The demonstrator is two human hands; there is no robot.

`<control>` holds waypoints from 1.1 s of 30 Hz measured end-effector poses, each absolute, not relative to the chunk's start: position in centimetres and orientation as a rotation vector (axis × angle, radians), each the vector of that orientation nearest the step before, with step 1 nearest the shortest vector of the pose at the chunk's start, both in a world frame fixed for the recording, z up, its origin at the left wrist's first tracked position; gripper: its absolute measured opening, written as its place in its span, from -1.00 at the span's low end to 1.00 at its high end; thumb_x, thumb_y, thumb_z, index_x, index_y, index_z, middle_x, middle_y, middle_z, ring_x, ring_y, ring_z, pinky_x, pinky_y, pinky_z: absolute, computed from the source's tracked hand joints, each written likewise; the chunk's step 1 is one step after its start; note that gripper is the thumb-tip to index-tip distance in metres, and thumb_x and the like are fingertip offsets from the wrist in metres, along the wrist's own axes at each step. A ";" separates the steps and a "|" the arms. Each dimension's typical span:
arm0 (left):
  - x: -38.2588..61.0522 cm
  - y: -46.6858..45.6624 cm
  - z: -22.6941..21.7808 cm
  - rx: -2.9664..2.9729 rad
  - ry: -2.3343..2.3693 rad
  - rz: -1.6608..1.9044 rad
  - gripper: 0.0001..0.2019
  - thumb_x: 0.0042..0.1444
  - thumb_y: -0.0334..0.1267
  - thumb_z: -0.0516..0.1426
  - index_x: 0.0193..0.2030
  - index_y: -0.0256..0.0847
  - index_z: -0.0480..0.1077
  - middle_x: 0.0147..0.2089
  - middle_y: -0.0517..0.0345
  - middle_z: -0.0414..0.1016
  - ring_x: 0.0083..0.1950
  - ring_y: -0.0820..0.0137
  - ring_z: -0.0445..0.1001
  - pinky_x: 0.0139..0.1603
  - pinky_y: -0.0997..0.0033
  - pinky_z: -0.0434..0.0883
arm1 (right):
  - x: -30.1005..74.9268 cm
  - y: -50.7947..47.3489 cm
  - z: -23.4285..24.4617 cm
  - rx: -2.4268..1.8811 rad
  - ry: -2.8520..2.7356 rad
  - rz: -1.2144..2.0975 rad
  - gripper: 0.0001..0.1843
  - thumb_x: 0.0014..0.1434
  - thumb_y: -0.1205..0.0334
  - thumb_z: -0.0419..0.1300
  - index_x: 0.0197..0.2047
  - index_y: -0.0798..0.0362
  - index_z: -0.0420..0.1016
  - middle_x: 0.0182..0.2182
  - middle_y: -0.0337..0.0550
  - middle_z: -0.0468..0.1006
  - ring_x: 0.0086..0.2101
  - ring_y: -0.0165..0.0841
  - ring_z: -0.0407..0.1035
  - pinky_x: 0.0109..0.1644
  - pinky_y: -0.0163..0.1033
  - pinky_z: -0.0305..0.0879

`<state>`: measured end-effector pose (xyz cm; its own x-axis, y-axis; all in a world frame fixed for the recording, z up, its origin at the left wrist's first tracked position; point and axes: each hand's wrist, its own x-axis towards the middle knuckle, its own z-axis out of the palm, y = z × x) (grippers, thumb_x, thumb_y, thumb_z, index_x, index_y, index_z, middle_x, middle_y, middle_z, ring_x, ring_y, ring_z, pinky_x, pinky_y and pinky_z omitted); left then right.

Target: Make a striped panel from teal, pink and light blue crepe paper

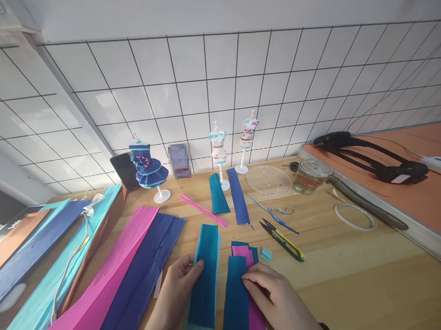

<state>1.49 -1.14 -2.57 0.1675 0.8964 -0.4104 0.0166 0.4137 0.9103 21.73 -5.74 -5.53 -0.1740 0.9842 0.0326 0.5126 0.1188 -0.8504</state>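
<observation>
My left hand (pixel 180 280) is closed on a teal crepe paper strip (pixel 207 264), thumb on top, with a lighter blue layer showing behind its edges. To the right, my right hand (pixel 269 295) pinches the edge of another teal crepe paper strip (pixel 235 292), which overlaps a pink strip (pixel 255 316). More teal and pink ends stick out above that pinch. A small light blue scrap (pixel 265 253) lies beside them. Farther back lie a folded teal strip (pixel 219 194), a blue strip (pixel 239 196) and a narrow pink strip (pixel 202 210).
Long pink (pixel 111 269) and navy paper sheets (pixel 145 272) spread over the left. Yellow-green thread snips (pixel 283 240) rest at right, near a glass jar (pixel 311 175) and a clear round lid (pixel 268 180). Three small dress forms stand by the wall, one in a blue dress (pixel 148 164).
</observation>
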 end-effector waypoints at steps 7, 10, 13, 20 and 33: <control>2.2 -1.9 -3.3 1.066 1.133 0.629 -0.60 -0.11 0.11 0.23 -0.40 -0.23 0.34 -0.57 0.26 0.39 -0.51 0.43 0.37 -0.49 0.49 0.24 | 21.9 -6.0 -5.1 -1.459 -1.642 0.968 -0.71 0.27 0.02 -0.01 -0.24 -0.03 0.46 -0.29 -0.16 0.35 -0.24 -0.34 0.32 -0.12 -0.26 0.24; 2.6 -2.4 -3.6 1.120 1.094 0.581 -0.59 -0.10 0.13 0.22 -0.41 -0.22 0.32 -0.59 0.29 0.37 -0.56 0.48 0.31 -0.53 0.52 0.20 | 21.9 -5.9 -5.1 -1.438 -1.519 1.056 -0.68 0.25 -0.04 0.01 -0.37 0.00 0.38 -0.41 -0.24 0.30 -0.40 -0.40 0.24 -0.30 -0.31 0.20; 2.8 -2.7 -3.9 1.182 1.088 0.559 -0.60 -0.10 0.11 0.23 -0.44 -0.21 0.29 -0.60 0.31 0.34 -0.56 0.51 0.27 -0.55 0.54 0.14 | 21.7 -5.9 -5.6 -1.443 -1.429 1.110 -0.60 0.20 -0.08 0.06 -0.52 0.01 0.19 -0.52 -0.32 0.17 -0.48 -0.44 0.12 -0.40 -0.33 0.12; 2.8 -3.0 -3.7 1.131 0.915 0.544 -0.61 -0.02 0.09 0.19 -0.40 -0.21 0.24 -0.56 0.31 0.32 -0.53 0.56 0.21 -0.51 0.55 0.11 | 21.3 -5.9 -6.2 -1.386 -1.226 1.398 -0.61 0.16 -0.12 0.09 -0.47 0.01 0.19 -0.65 -0.38 0.24 -0.59 -0.47 0.16 -0.51 -0.35 0.08; 2.9 -2.6 -3.7 1.130 0.953 0.480 -0.55 -0.08 0.15 0.20 -0.48 -0.21 0.20 -0.62 0.38 0.18 -0.58 0.60 0.06 -0.55 0.53 -0.04 | 21.3 -6.0 -5.9 -1.355 -1.127 1.291 -0.53 0.16 -0.07 0.11 0.06 -0.01 0.28 -0.49 -0.33 0.31 -0.52 -0.42 0.33 -0.43 -0.31 0.31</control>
